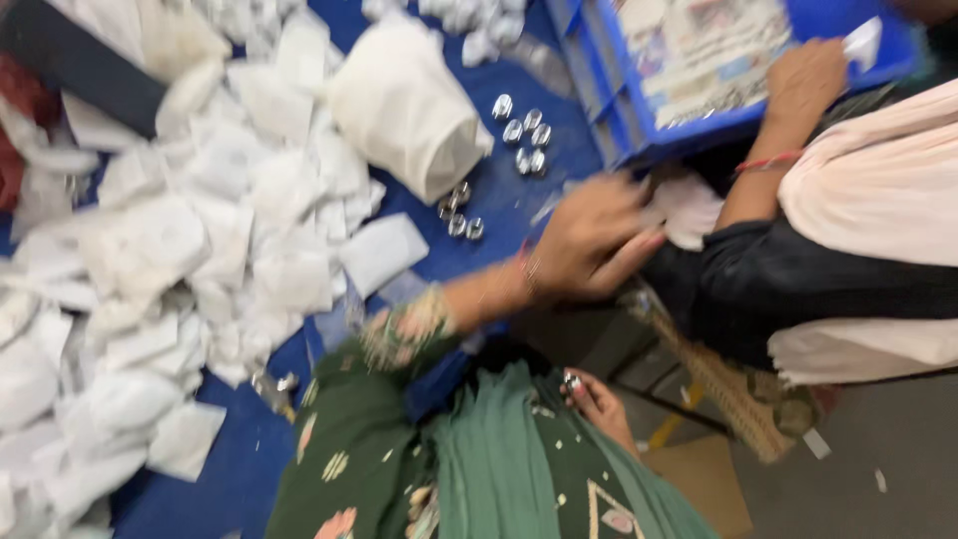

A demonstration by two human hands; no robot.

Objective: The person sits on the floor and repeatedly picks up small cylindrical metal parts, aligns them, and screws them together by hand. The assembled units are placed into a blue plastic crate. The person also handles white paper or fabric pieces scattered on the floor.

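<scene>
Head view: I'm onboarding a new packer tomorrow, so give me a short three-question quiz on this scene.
1. True or false: the blue crate is empty.
2. The wearer's left hand reaches to: A) a white packet; B) a red cup; C) scissors.
3. What does the right hand pinch in its grip?

Key
1. False: printed paper lines it, and a co-worker's hand is in it.
2. A.
3. A small shiny metal part, held over the green garment.
</scene>
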